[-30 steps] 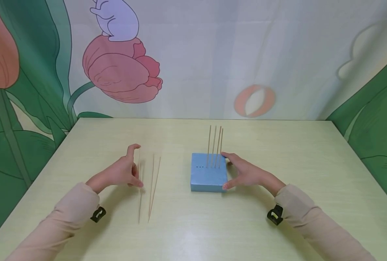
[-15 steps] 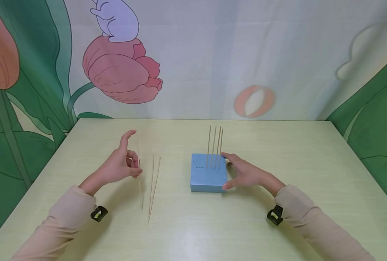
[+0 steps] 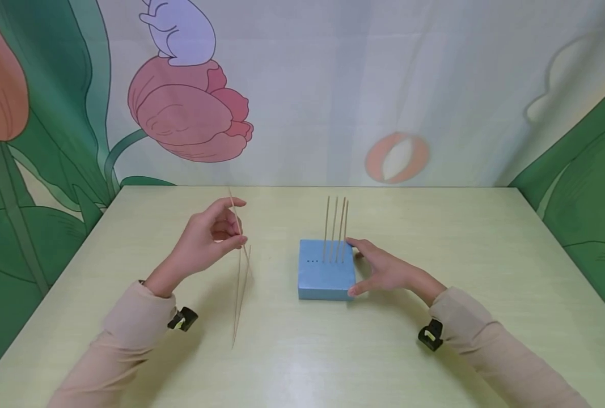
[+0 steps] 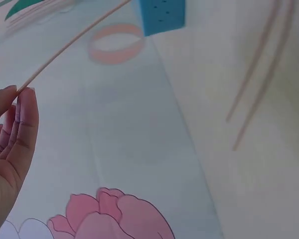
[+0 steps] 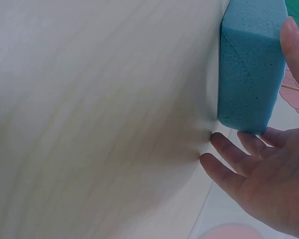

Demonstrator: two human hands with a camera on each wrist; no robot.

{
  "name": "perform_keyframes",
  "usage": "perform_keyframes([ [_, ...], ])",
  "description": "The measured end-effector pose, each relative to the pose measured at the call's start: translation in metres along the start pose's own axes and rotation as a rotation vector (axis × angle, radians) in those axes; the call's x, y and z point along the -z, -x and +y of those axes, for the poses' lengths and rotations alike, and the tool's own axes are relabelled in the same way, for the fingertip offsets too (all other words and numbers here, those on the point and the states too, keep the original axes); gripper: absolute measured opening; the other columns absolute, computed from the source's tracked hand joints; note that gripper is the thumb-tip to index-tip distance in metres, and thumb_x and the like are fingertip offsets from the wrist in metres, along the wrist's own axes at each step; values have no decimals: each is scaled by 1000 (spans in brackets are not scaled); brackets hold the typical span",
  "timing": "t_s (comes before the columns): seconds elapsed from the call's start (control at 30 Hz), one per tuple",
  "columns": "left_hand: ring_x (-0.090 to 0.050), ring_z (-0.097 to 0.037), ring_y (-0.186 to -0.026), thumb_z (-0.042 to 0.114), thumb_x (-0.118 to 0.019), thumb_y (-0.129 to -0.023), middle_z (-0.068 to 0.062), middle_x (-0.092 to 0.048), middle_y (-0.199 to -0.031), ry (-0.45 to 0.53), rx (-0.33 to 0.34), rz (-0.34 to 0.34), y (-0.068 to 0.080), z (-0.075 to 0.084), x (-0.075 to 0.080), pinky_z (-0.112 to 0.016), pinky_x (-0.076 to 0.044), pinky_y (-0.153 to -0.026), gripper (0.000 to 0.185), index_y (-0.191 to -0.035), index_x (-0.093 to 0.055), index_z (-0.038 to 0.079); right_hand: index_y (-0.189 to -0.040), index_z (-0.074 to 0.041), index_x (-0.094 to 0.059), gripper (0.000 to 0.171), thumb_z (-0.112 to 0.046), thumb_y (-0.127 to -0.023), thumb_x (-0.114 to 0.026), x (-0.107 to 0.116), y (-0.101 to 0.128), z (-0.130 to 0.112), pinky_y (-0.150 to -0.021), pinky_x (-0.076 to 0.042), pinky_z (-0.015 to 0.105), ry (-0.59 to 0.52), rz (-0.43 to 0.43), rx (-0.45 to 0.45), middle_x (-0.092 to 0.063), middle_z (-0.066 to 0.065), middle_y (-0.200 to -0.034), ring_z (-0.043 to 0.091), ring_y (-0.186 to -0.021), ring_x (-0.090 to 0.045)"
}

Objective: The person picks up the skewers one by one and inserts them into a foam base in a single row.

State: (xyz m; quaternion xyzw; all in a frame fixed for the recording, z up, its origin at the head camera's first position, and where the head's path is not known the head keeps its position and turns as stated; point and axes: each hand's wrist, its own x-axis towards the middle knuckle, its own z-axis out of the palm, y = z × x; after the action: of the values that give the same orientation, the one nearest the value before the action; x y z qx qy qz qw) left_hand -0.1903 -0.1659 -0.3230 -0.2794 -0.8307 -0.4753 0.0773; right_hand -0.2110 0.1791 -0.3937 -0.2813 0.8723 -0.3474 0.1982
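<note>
Thumb and fingers of my left hand [image 3: 200,238] pinch a thin wooden skewer [image 4: 65,47], which leans with its lower end to the right. It hangs over two more skewers [image 3: 236,294] lying close together on the table. A blue foam block [image 3: 322,280] stands near the table's middle, with several skewers [image 3: 326,226] upright in its right part and a few small holes to their left. My right hand [image 3: 389,271] holds the block's right side, thumb at the front corner and index finger at the back corner. The right wrist view shows the block [image 5: 251,74] between them.
The pale wooden table [image 3: 302,362] ends at a printed curtain [image 3: 302,102] behind it. Each sleeve cuff bears a small black clip, one on the left [image 3: 183,319] and one on the right [image 3: 430,335].
My left hand has lifted its skewer off the table, then moved right, and the skewer has tilted. The right hand and the block stay put.
</note>
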Motion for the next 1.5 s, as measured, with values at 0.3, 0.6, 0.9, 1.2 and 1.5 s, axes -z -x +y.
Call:
perform_keyframes([
  [0.3,-59,-15,-72,-9,-67,-75,-6,-57,-78,-7,-108,53,-21,11,-27,-23,-52,-66,31,-103,-56,-2,-145,-5,-9,108,-35,-68,-79,1,0,1,-103,-25,51,-10,-3,-10,-20,19,-144,35,-126,-31],
  [0.6,-61,-17,-71,-9,-67,-76,-7,-60,-76,48,-262,78,-39,11,-58,-25,-53,-67,25,-98,-58,-3,-145,-4,-9,109,-35,-68,-80,0,0,3,-104,-24,50,-14,-1,-6,-18,18,-145,35,-127,-30],
  [0.9,-62,-17,-70,-11,-65,-77,-11,-61,-76,72,-315,43,-50,9,-79,-24,-53,-67,25,-99,-58,-4,-144,-2,-9,107,-32,-69,-79,0,-1,2,-103,-24,51,-21,-1,0,-19,21,-143,38,-125,-30],
  [1.2,-61,-18,-71,-10,-64,-78,-13,-62,-78,42,-333,23,-57,9,-91,-21,-52,-67,25,-101,-57,-5,-143,0,-10,105,-31,-70,-79,1,-1,2,-103,-25,52,-9,9,14,-21,23,-141,40,-124,-32],
  [1.5,-61,-18,-70,-10,-63,-79,-12,-61,-77,30,-338,-7,-56,6,-100,-20,-52,-66,22,-100,-57,-6,-144,-1,-10,107,-34,-69,-79,1,0,3,-103,-25,51,1,9,1,-21,22,-142,39,-124,-32],
])
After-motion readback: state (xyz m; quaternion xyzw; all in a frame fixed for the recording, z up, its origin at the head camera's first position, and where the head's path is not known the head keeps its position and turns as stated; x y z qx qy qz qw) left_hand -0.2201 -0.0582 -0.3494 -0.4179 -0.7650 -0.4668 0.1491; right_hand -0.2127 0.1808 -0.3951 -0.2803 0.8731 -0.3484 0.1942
